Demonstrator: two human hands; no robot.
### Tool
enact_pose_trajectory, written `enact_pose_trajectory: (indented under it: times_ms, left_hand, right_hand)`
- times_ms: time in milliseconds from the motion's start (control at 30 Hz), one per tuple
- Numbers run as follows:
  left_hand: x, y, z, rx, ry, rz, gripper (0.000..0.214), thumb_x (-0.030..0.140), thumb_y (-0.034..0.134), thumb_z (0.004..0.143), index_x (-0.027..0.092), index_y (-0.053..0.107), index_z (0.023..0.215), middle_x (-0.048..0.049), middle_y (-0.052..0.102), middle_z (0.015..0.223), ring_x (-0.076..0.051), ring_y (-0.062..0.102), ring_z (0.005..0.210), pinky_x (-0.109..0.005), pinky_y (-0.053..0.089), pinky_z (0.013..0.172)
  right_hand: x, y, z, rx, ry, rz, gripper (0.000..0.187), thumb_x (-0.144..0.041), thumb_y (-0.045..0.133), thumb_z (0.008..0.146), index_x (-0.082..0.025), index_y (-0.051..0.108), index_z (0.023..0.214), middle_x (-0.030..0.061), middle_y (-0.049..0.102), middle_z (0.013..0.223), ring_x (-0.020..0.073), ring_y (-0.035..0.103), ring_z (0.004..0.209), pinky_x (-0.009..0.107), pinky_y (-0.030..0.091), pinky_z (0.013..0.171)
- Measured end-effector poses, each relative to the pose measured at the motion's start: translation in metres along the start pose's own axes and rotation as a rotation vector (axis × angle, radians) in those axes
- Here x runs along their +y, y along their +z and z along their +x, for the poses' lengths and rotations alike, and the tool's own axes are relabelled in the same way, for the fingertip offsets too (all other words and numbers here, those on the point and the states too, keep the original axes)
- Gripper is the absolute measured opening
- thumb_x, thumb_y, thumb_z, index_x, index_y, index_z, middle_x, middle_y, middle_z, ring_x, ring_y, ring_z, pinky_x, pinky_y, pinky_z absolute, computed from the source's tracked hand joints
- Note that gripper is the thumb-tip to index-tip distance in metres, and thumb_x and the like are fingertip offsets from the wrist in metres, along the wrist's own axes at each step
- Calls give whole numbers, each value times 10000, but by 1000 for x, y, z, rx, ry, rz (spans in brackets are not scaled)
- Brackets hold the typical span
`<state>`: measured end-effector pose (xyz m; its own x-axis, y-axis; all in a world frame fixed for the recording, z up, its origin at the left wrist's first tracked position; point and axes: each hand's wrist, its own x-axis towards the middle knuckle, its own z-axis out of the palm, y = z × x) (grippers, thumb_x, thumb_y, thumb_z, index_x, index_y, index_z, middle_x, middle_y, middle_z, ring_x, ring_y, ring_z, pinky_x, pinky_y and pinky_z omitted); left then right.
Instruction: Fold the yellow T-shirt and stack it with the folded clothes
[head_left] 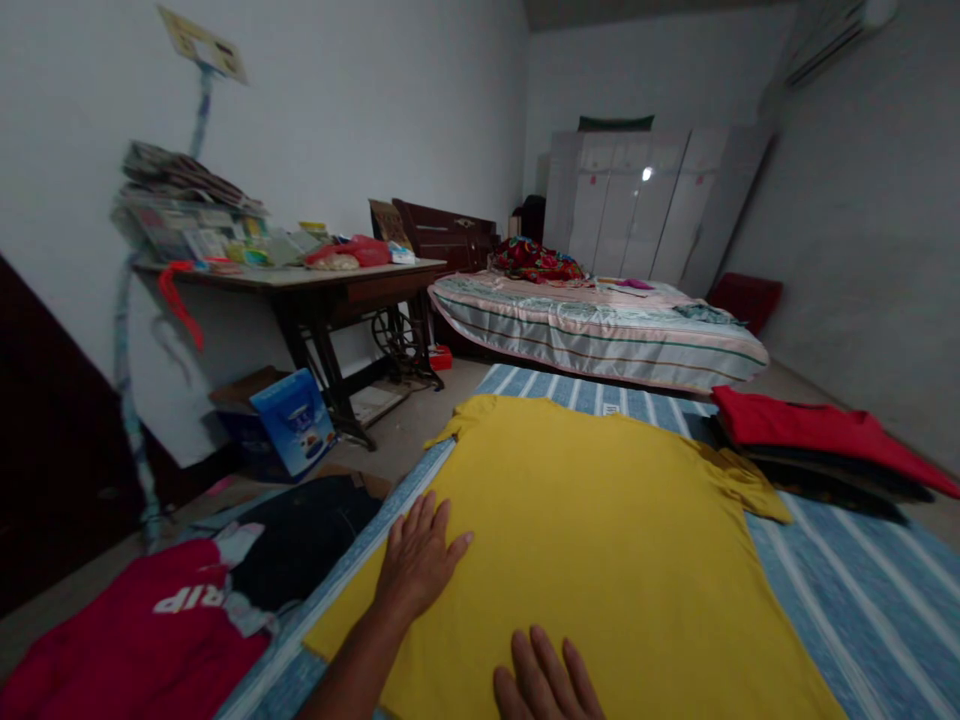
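Note:
A yellow T-shirt [600,540] lies spread out on a blue and white striped cloth [847,590], its neck end away from me and a sleeve out to each side. My left hand [421,555] rests flat on the shirt's left part, fingers stretched and thumb apart. At the bottom edge of the view, my right hand [546,680] lies on the lower middle of the shirt with its fingers extended. The rest of that hand is cut off by the frame. Neither hand grips anything.
Folded clothes with a red garment [817,420] on top are stacked at the right. Lower left lie a crimson garment [150,630] and a dark one [307,535]. A blue box [292,425] stands near a cluttered sewing-machine table [285,278]. Behind are a bed [600,325] and a wardrobe [630,205].

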<state>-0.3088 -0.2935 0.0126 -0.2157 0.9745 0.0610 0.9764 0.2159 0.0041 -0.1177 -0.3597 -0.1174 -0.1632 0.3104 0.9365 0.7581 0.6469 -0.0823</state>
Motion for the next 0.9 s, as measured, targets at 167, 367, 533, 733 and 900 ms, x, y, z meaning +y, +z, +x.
enact_pose_trajectory:
  times_ms: [167, 367, 533, 733, 900]
  left_hand:
    - [2, -4, -1, -18, -3, 13, 655, 528, 334, 894, 119, 396, 1401, -150, 277, 1513, -270, 202, 1411, -457, 153, 1119]
    - [2, -1, 0, 15, 8, 5, 655, 530, 341, 894, 114, 398, 1396, -160, 289, 1508, -273, 206, 1408, -460, 155, 1113]
    - [4, -3, -2, 20, 20, 3, 648, 522, 330, 899, 112, 398, 1395, -166, 287, 1507, -282, 211, 1405, -458, 168, 1105]
    - [4, -3, -2, 31, 29, -15, 652, 523, 342, 895, 104, 398, 1391, -175, 293, 1504, -291, 207, 1405, -466, 162, 1103]
    - [6, -6, -1, 41, 40, -14, 651, 520, 327, 900, 95, 401, 1388, -179, 313, 1494, -291, 225, 1399, -462, 175, 1097]
  right_hand:
    - [6, -17, 14, -84, -48, 35, 172, -329, 474, 895, -277, 611, 985, 36, 697, 1064, 220, 424, 1285, 469, 243, 1114]
    - [15, -36, 17, -336, -121, 10, 268, -332, 395, 941, -275, 606, 1096, 36, 615, 1235, 221, 343, 1336, 461, 167, 1137]
    - [21, -51, 21, -584, -179, 34, 429, -496, 398, 931, -273, 507, 1281, 72, 473, 1388, 277, 356, 1325, 495, 233, 1100]
    - [23, -69, 44, -749, -156, 150, 811, -779, 333, 807, -209, 428, 1376, 127, 389, 1440, 312, 286, 1354, 490, 198, 1110]
    - [22, -81, 60, -867, -123, 185, 808, -764, 344, 818, -209, 392, 1403, 125, 348, 1464, 312, 270, 1360, 496, 215, 1102]
